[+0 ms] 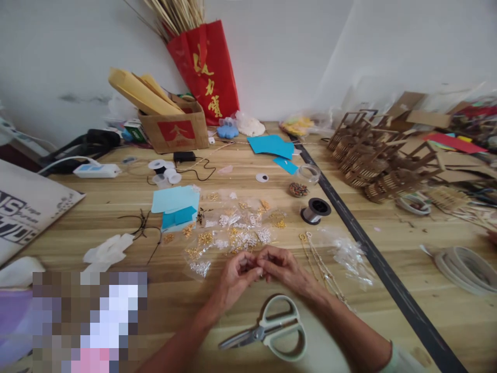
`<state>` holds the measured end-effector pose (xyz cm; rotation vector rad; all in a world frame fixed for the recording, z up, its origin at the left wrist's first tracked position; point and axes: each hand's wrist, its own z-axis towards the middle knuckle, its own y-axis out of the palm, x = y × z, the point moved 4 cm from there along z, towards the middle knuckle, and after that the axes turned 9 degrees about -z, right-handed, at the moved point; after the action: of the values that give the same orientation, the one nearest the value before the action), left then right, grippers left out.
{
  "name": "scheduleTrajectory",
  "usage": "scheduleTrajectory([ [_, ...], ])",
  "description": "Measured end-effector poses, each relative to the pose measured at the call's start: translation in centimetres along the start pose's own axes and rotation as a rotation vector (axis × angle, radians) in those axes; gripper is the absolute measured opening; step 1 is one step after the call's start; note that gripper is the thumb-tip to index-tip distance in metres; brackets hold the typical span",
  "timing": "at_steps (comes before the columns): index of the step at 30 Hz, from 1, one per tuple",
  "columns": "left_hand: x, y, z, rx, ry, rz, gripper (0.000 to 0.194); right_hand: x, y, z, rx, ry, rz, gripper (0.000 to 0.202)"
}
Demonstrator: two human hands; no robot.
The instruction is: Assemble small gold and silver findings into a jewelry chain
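Wood table (171,300) | left hand (239,273), right hand (280,264): tips pinched together, held piece unclear | bagged bits (244,240) nearby: shiny, gold and silver

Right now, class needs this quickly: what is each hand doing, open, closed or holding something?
Left hand: fingers curled, close against the other hand; any held item cannot be told.
Right hand: fingers bent inward; likewise, cannot tell.

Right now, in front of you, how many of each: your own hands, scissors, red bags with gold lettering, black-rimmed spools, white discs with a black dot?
Hands: 2 (left hand, right hand)
Scissors: 1
Red bag: 1
Black-rimmed spool: 1
White disc: 1
Total: 6
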<state>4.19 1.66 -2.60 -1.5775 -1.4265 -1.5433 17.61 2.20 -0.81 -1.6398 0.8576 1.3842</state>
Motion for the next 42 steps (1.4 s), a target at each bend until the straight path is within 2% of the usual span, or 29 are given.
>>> scheduleTrajectory([
  [9, -0.1, 0.1, 0.1, 0.007, 0.032, -0.026, 0.022, -0.4, -0.1, -0.3, 0.010, -0.033, -0.120, 0.039],
  [18, 0.0, -0.2, 0.2, 0.033, 0.036, -0.032, 0.020, -1.1, -0.1, -0.4, 0.045, -0.224, -0.364, 0.034],
  [25, 0.0, -0.4, 0.3, 0.055, 0.039, 0.025, 0.014, -1.3, -0.1, -0.5, 0.051, -0.268, -0.401, 0.030],
  [32, 0.1, -0.5, 0.5, 0.096, 0.073, 0.045, 0.022, -1.4, -0.2, -0.5, 0.090, -0.301, -0.407, 0.031],
  [37, 0.8, -0.2, 0.5, 0.132, 0.113, 0.083, 0.020, -1.7, -0.4, -0.4, 0.130, -0.296, -0.389, 0.032],
  [42, 0.7, -0.5, 0.6, 0.161, 0.104, 0.129, 0.023, -1.8, -0.3, -0.1, 0.183, -0.331, -0.358, 0.032],
])
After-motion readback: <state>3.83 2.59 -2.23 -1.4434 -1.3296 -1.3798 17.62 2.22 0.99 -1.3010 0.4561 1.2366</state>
